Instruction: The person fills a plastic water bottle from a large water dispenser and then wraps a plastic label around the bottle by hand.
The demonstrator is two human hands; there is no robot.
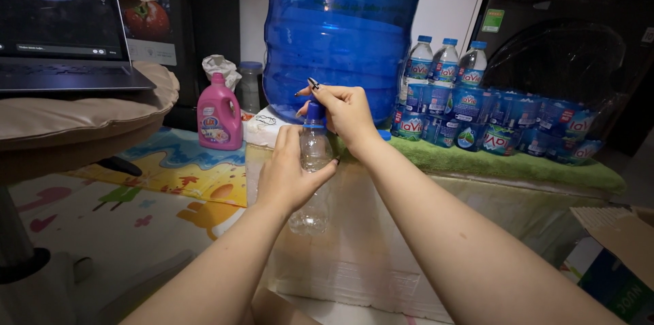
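Between the two hands, near the middle of the view, stands a small clear plastic bottle (314,161) with a blue cap (315,112). The left hand (289,174) is wrapped around the body of the bottle from the left side, with the thumb across the front, and holds it upright. The right hand (346,112) comes from the right and closes its fingers on the blue cap at the top; the nails are dark. The bottle looks empty, but the light is weak and this cannot be told for sure. Its bottom part is seen in front of a pale box (368,257) covered with thin plastic, and it is not clear whether the bottle rests on it or is held just above.

Behind the hands stands a very big blue water jug (340,32). To the right of it, on a green cloth (490,161), lie packs of small water bottles (504,127) with blue labels, and three single bottles stand on top of the packs. To the left of the jug there is a pink detergent bottle (219,115) and, behind it, a clear jar (250,85). At the far left an open laptop (65,25) rests on a beige cushion (82,110). A colourful play mat (157,175) covers the floor. A dark washing machine (565,45) stands at the back right, and a cardboard box (616,257) is in the lower right corner.
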